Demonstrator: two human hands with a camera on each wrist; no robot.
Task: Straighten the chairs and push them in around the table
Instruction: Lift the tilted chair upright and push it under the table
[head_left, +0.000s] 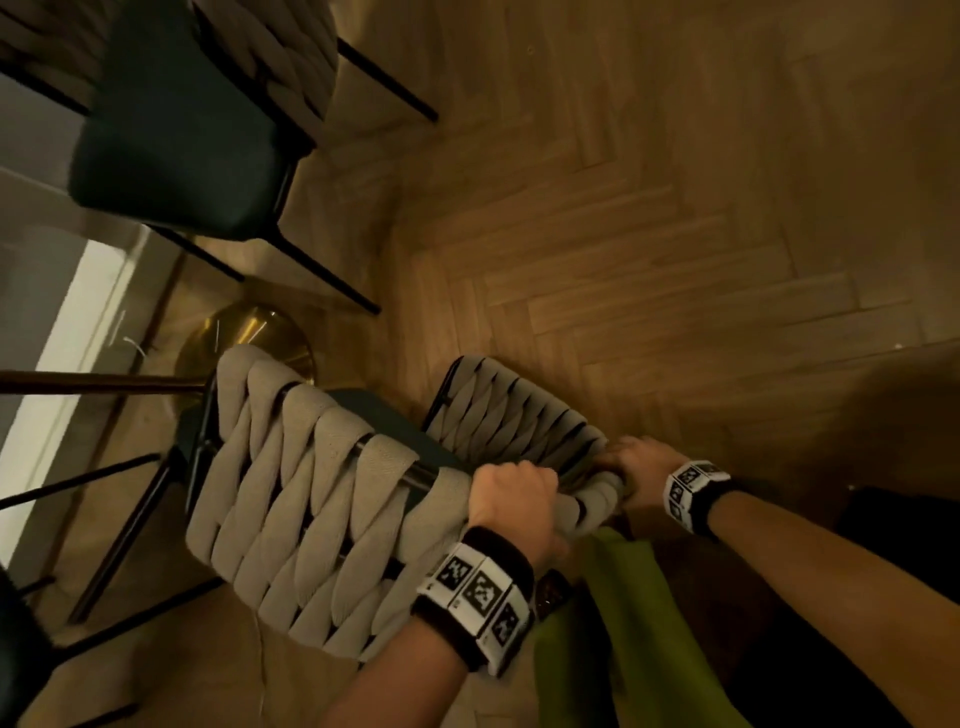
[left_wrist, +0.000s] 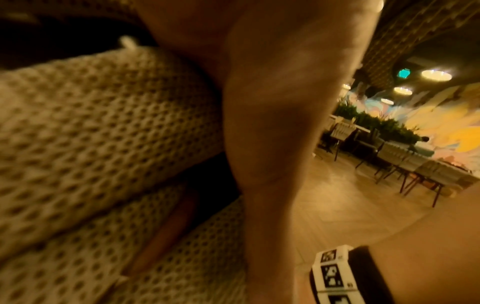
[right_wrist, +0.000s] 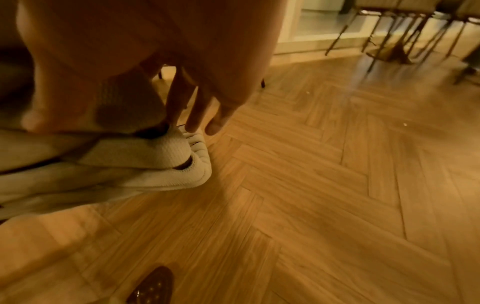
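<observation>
A: Report the state of the hands.

B: The left hand (head_left: 511, 493) is curled over the top rail of the chair (head_left: 322, 499), fingers wrapped round the woven back. In the left wrist view the webbing (left_wrist: 98, 127) fills the frame beside the palm, and a fingertip shows between two bands.

A: And the right hand?

B: The right hand (head_left: 641, 467) grips the same top rail at its right corner. In the right wrist view the thumb presses the padded corner (right_wrist: 166, 164), while the fingers (right_wrist: 197, 111) hang down past it, loosely extended.

A: Position of the chair?

B: It stands on the herringbone floor (head_left: 649, 234), directly in front of the person, back toward them. Its dark seat (head_left: 384, 415) points toward the surface (head_left: 62, 249) at left, a glass top on a brass base (head_left: 249, 332). The chair is tilted relative to the glass edge; seat partly under it, cannot confirm.

A: Other units?

B: A second chair (head_left: 182, 130) with a dark seat stands farther along the same edge. A green garment (head_left: 623, 623) hangs below the wrists.
</observation>
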